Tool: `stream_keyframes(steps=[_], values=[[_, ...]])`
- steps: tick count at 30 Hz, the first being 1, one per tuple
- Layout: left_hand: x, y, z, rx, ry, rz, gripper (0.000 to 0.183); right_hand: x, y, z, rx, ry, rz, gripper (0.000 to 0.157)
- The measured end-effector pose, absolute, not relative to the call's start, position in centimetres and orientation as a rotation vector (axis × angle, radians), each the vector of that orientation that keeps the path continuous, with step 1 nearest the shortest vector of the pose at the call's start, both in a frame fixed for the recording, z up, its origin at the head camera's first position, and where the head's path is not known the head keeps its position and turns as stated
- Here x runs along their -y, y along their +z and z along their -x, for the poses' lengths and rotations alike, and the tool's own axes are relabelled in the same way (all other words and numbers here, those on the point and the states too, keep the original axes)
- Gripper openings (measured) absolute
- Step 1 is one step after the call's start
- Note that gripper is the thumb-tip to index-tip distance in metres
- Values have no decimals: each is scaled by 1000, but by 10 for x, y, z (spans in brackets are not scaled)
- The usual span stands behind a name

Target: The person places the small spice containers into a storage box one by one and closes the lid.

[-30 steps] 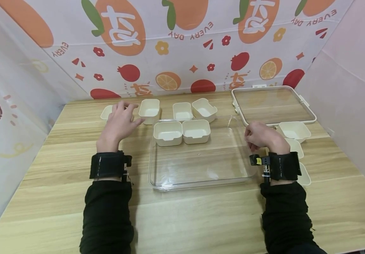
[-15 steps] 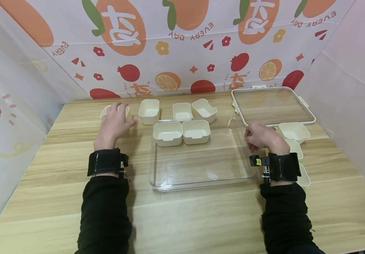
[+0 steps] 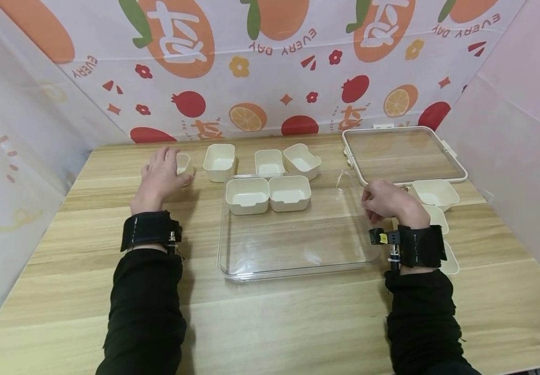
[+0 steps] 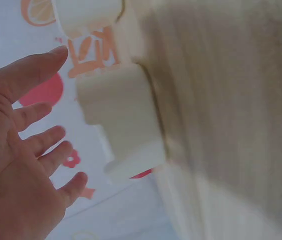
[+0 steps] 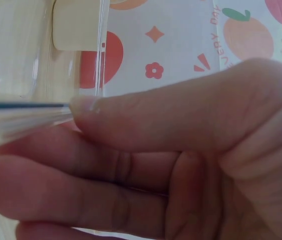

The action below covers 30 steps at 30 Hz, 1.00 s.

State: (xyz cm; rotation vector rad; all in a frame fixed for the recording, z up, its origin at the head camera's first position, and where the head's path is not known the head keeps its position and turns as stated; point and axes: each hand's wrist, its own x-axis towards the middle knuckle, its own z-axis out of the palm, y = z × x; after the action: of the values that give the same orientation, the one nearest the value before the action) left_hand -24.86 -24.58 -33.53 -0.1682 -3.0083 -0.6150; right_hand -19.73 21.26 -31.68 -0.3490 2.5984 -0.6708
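Observation:
My left hand [image 3: 159, 174] is over a cream bin [image 3: 184, 163] at the table's back left, hiding part of it. In the left wrist view its fingers are spread beside the notched cream bin [image 4: 123, 125], with a gap between. My right hand [image 3: 389, 202] pinches the right wall of a shallow clear plastic box [image 3: 293, 245] between thumb and fingers, as the right wrist view also shows. Inside the box, at its back left, two cream bins sit side by side: a left bin [image 3: 247, 197] and a right bin [image 3: 290, 194].
Behind the box stand a tall cream bin [image 3: 220, 162], a small bin [image 3: 269, 162] and a notched bin [image 3: 302, 160]. A clear lid [image 3: 403, 153] with a pale rim lies back right. More cream bins [image 3: 435, 193] stand beside my right forearm, partly hidden.
My left hand has moved left and lowered over the back-left bin, whose right part now shows. The right hand and the clear box have stayed put.

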Motion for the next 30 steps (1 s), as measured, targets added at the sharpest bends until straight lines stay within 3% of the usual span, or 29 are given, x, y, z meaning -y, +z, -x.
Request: stream_keyframes(steps=[19, 30], values=[[266, -357, 262, 3102, -555, 118, 87, -214, -317, 197, -2612, -675, 345, 14], [266, -351, 257, 3056, -475, 45, 77, -213, -316, 197, -2605, -661, 344, 15]])
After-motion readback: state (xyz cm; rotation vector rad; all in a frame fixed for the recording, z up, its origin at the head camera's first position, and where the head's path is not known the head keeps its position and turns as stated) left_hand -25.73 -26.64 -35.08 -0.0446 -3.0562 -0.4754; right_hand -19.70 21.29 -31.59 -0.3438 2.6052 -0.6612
